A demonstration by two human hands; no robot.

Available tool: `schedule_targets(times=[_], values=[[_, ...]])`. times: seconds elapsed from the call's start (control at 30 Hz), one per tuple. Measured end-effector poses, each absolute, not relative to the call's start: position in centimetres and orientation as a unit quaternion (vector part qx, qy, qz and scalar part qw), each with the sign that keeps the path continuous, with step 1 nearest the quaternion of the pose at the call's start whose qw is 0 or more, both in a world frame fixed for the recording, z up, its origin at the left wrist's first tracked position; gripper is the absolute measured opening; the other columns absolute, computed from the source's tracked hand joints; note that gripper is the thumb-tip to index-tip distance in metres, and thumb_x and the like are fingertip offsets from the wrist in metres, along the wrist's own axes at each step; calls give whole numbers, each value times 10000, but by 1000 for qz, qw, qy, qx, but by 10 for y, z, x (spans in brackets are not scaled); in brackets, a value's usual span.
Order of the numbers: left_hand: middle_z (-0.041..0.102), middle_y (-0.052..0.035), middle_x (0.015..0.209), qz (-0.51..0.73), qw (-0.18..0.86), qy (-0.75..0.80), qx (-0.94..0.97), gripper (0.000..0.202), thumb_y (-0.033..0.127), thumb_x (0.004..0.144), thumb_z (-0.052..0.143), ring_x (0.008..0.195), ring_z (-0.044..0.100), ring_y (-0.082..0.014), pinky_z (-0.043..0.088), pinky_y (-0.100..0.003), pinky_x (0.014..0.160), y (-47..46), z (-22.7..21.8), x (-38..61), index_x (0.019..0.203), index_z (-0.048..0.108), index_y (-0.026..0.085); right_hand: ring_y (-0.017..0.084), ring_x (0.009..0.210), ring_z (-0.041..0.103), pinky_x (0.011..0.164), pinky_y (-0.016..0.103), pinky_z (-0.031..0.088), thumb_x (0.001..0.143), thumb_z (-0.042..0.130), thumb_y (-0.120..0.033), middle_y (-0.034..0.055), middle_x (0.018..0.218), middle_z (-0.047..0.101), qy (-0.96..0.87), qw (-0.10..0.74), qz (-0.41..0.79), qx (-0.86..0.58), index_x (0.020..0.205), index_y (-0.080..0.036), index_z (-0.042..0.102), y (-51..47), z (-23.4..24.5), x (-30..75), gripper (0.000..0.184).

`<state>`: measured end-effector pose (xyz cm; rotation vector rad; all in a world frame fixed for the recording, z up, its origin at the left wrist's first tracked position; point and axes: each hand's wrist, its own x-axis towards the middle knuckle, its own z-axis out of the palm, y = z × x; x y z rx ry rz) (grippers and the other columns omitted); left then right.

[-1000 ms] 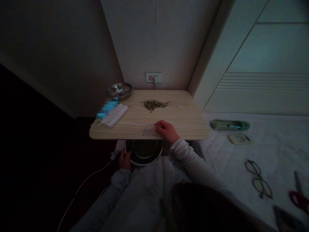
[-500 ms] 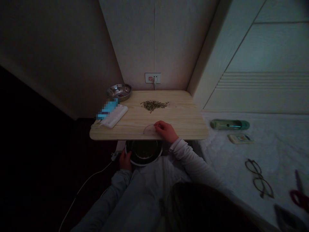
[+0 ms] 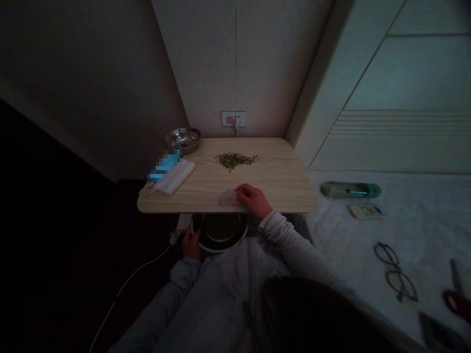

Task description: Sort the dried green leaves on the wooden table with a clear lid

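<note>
My right hand (image 3: pixel 253 199) rests closed near the front edge of the small wooden table (image 3: pixel 287 184), its fingers pinching a thin clear curved piece (image 3: pixel 227 197) that lies on the tabletop. Below the table edge my left hand (image 3: pixel 191 243) grips the left rim of a dark round bowl (image 3: pixel 220 231) held on my lap, with small dark grains inside. A loose pile of small dark green grains (image 3: pixel 234 159) lies on the table farther back, apart from both hands.
A steel bowl (image 3: pixel 181 139) stands at the table's back left, with a white box (image 3: pixel 172 177) in front of it. A wall socket (image 3: pixel 233 118) with a plug is behind. On the white bed lie a green case (image 3: pixel 349 189), glasses (image 3: pixel 394 271) and scissors (image 3: pixel 456 294).
The clear piece under my right hand has tipped from an arc on edge to lying flatter on the table. Both hands stay where they were.
</note>
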<state>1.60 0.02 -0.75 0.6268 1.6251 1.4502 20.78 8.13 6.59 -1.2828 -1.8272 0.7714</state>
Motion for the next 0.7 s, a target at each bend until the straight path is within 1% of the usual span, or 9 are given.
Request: schedule_targets(times=[0.2, 0.43, 0.57, 0.7], values=[[549, -26, 728, 588, 429, 642, 239, 403, 250, 531, 518, 694, 479, -139, 362, -259, 647, 1, -11, 16, 920, 526, 144, 64, 506, 412, 497, 174, 314, 665, 377, -293, -21, 555, 475, -711, 389, 288, -511, 787, -151, 516, 82, 65, 207, 233], [550, -43, 780, 588, 430, 639, 248, 397, 232, 542, 508, 743, 478, -150, 361, -252, 662, 0, -8, 16, 927, 523, 134, 63, 514, 419, 506, 174, 318, 658, 389, -276, -21, 565, 486, -721, 375, 295, -503, 789, -153, 520, 81, 66, 208, 223], [543, -39, 809, 592, 422, 642, 244, 417, 235, 541, 513, 788, 468, -151, 351, -246, 684, 0, -8, 16, 947, 510, 140, 59, 517, 419, 510, 169, 317, 662, 393, -270, -23, 570, 489, -728, 372, 288, -499, 789, -158, 520, 80, 67, 208, 211], [549, -43, 762, 582, 421, 645, 260, 382, 230, 544, 500, 717, 476, -141, 363, -241, 640, 1, -6, 17, 907, 523, 113, 58, 508, 409, 500, 167, 309, 664, 392, -260, -27, 552, 478, -735, 363, 281, -499, 784, -159, 520, 80, 67, 208, 202]])
